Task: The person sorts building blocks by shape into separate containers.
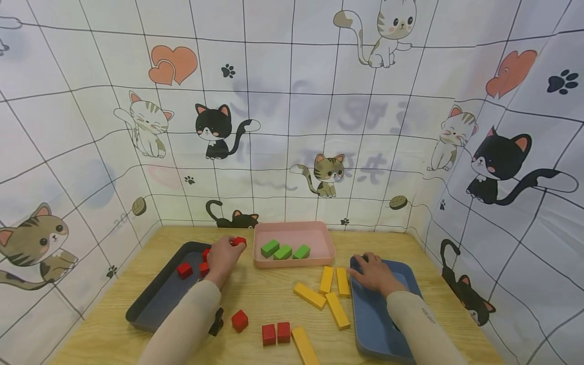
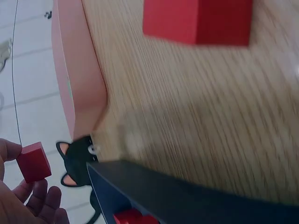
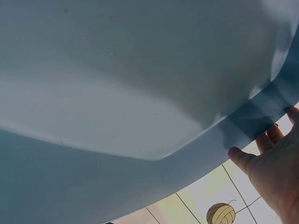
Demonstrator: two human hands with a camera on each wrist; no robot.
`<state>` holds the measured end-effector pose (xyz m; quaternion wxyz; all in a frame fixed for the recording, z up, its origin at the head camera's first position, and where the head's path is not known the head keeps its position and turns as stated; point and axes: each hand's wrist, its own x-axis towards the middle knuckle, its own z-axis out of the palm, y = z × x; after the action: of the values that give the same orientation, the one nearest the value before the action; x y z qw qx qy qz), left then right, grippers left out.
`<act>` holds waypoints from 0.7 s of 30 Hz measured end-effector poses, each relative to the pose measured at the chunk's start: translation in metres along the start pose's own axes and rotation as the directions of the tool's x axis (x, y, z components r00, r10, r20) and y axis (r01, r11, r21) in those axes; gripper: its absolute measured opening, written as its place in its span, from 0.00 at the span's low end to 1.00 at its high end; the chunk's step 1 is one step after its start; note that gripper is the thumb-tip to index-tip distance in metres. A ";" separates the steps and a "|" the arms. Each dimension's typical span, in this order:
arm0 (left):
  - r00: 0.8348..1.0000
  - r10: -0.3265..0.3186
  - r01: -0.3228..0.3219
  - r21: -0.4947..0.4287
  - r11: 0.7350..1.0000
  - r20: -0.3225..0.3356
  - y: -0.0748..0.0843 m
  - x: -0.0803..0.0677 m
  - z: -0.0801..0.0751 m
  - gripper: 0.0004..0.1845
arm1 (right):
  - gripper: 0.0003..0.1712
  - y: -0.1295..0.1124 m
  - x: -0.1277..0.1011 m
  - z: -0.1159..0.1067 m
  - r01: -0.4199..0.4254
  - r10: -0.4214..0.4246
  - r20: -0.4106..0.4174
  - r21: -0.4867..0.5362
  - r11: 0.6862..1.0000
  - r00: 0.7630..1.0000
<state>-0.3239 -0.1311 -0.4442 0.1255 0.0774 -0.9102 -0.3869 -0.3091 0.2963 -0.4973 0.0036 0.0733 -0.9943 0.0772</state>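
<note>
The left-hand grip (image 1: 223, 258) is closed in a pinch, holding a small, solid red cube (image 1: 239, 241) near the far edge of the pale wood-grain worktop (image 1: 264, 289), between a long dark grey rectangular tray (image 1: 150, 306) at the left edge and a shallow pink rectangular tray (image 1: 317, 238) midway along the far edge. Three matching red cubes (image 1: 184, 270) show inside the former, three green blocks (image 1: 283, 252) in the latter. The right-hand grip (image 1: 376, 276) is spread wide with nothing pinched, fingertips at the far-left corner of a blue rectangular tray (image 1: 370, 324) by the right edge. Five yellow oblong blocks (image 1: 337, 311) and three loose red cubes (image 1: 269, 334) lie between the side trays, the cubes towards the near edge
</note>
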 end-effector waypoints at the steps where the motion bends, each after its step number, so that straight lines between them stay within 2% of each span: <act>1: 1.000 -0.003 0.003 0.011 1.000 -0.012 -0.003 0.001 -0.002 0.21 | 0.39 0.000 0.000 0.000 0.001 -0.001 0.001 0.000 1.000 1.000; 8: 0.998 -0.043 0.046 0.054 0.997 -0.054 -0.015 0.007 -0.013 0.22 | 0.39 0.000 0.000 0.001 -0.003 0.003 0.005 0.003 1.000 1.000; 14: 0.995 -0.076 0.079 0.061 0.995 -0.059 -0.025 0.010 -0.015 0.23 | 0.39 0.002 0.001 0.003 -0.007 0.007 0.004 -0.011 1.000 1.000; 21: 0.994 -0.078 0.083 0.067 0.994 -0.074 -0.036 0.013 -0.017 0.23 | 0.39 0.002 0.003 0.004 -0.012 0.012 0.005 -0.007 1.000 1.000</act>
<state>-0.3303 -0.1704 -0.4567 0.1393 0.1320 -0.9144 -0.3565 -0.3120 0.2976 -0.5013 0.0010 0.0674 -0.9950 0.0737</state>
